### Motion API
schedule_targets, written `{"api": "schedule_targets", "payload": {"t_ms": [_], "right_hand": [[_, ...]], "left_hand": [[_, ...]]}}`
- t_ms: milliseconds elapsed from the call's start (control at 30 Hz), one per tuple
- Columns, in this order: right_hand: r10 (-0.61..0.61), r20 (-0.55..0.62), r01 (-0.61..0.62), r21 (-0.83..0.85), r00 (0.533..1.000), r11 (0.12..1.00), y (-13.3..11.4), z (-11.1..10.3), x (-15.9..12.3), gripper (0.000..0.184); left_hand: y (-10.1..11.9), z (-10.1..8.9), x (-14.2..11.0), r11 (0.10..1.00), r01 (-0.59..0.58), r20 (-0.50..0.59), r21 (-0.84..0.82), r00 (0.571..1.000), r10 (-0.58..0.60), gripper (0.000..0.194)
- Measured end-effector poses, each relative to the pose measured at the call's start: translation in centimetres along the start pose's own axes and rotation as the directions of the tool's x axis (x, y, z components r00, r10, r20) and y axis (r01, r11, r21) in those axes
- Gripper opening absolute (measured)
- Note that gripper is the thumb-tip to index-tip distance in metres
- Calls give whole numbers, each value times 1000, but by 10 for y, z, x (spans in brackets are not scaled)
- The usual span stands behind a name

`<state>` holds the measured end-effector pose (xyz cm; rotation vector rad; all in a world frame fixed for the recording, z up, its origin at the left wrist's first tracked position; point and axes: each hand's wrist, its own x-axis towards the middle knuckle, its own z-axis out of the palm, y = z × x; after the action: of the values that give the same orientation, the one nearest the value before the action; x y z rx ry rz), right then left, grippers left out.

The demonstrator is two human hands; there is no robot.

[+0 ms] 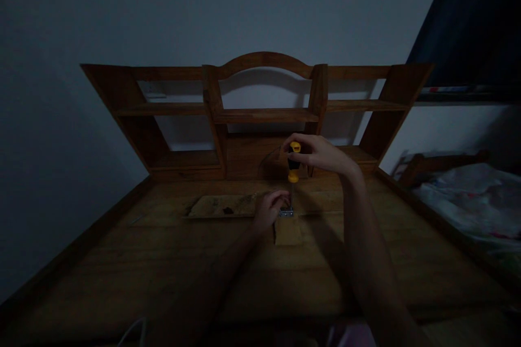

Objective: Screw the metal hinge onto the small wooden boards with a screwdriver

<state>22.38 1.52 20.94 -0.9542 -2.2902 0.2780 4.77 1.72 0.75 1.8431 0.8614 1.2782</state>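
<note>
My right hand [315, 153] is wrapped round the black-and-yellow handle of a screwdriver [293, 175], with its palm side over the top. The screwdriver stands upright, its shaft pointing down at a small metal hinge [286, 213]. My left hand [269, 210] is closed, its fingers curled at the left and far side of the hinge, close to the screwdriver's tip; the fingertips are partly hidden. The hinge lies at the far edge of a small wooden block [287, 230] and across to a long wooden board behind it. Any screw under the tip is too small to see.
The wooden desk top [183, 271] carries a rough, dark-stained board [223, 206] to the left. A wooden shelf unit [264, 115] rises at the back against the wall. A white cable [132, 329] lies near the front left; a plastic-covered heap [472, 195] is on the right.
</note>
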Motion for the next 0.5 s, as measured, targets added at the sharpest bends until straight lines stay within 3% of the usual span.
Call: {"api": "schedule_targets", "payload": {"t_ms": [100, 200, 333, 400, 500], "right_hand": [[-2, -65, -2, -49, 998, 999, 4, 4, 2, 21], [18, -101, -29, -110, 995, 994, 6, 7, 5, 27], [16, -6, -16, -10, 1000, 1000, 2, 2, 2, 32], [32, 29, -32, 8, 999, 999, 0, 0, 0, 36], [55, -29, -56, -29, 998, 998, 2, 2, 0, 33]], "left_hand": [[3, 1, 0, 1000, -21, -48, 7, 999, 21, 27], [6, -1, 0, 998, -44, -166, 55, 985, 53, 31], [13, -4, -1, 984, -58, -302, 170, 947, 108, 32], [17, -5, -2, 975, -76, -320, 209, 937, 142, 31], [22, -4, -4, 966, -82, -315, 247, 935, 160, 30]]}}
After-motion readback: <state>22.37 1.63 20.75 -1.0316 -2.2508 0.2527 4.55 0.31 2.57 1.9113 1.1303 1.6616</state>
